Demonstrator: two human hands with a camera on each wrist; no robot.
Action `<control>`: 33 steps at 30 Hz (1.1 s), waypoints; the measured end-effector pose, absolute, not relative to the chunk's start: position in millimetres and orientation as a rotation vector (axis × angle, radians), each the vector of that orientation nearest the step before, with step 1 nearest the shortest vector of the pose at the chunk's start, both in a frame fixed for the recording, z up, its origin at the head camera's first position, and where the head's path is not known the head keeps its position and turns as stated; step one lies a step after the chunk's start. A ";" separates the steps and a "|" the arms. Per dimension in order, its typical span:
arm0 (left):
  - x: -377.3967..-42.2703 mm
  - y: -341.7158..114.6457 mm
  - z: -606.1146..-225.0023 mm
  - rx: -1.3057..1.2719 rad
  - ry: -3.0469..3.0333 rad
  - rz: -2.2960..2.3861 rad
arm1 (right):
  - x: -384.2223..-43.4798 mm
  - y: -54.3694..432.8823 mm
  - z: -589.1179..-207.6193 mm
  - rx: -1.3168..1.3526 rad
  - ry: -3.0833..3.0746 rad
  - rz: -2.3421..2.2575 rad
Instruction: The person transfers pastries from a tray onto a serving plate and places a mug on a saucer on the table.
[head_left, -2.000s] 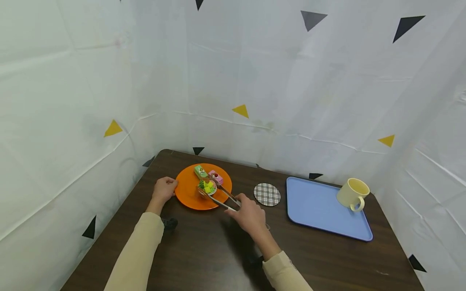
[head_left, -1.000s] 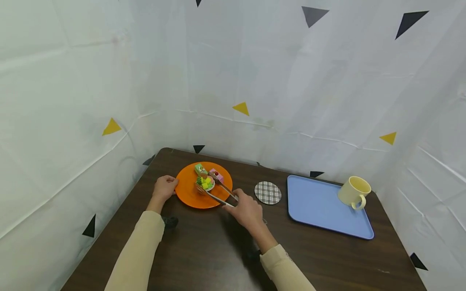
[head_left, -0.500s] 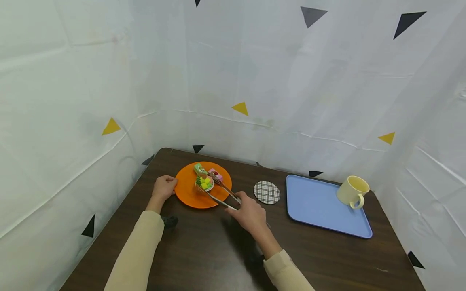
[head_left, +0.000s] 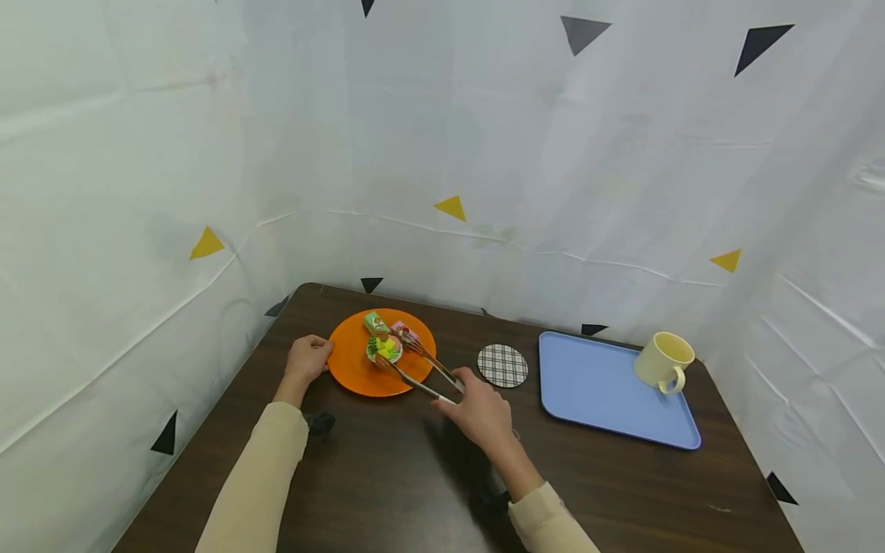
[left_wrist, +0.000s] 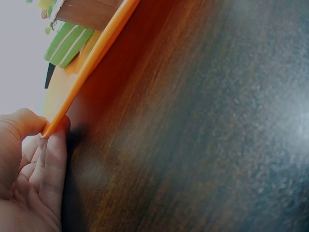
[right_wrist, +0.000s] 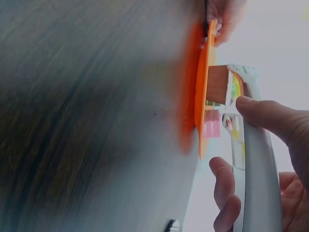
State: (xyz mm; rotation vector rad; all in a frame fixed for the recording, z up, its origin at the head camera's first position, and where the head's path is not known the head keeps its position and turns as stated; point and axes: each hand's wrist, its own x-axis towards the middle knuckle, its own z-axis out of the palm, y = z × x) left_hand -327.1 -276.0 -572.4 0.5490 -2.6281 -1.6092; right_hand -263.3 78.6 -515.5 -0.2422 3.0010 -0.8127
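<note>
My left hand (head_left: 307, 361) pinches the left rim of an orange plate (head_left: 349, 370), thumb above and fingers beneath in the left wrist view. My right hand (head_left: 480, 411) holds metal tongs (right_wrist: 260, 179), thumb on one arm and fingers on the other. The spread tongs tips lie either side of a toy fruit tart (head_left: 384, 349) with yellow and green topping. Its brown cup (right_wrist: 217, 83) rests on the plate in the right wrist view; contact with the tips is unclear. Behind it sit a green cake slice (head_left: 376, 322) and a pink cake slice (head_left: 408, 330), partly covered by the tongs.
A plaid round coaster (head_left: 502, 365) lies right of the plate. Farther right is a blue tray (head_left: 608, 392) with a yellow mug (head_left: 664, 361) at its back right corner. White sheeting (head_left: 553, 192) surrounds the dark wooden table (head_left: 387, 476).
The tongs' arms have spread wider about the tart, and my right hand has drawn back slightly to the right. My left hand stays at the plate's rim. The head view shifts a little.
</note>
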 end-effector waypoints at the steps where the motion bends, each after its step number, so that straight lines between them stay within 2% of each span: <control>1: -326.8 -275.7 -572.4 0.549 -2.630 -1.612 | -262.5 80.1 -514.8 -0.240 2.998 -0.821; 15: -329.9 -278.9 -577.7 0.574 -2.639 -1.626 | -257.5 113.9 -520.1 -0.201 2.963 -0.937; 33: -329.8 -277.3 -577.4 0.533 -2.638 -1.613 | -248.0 192.6 -526.3 -0.006 2.969 -1.016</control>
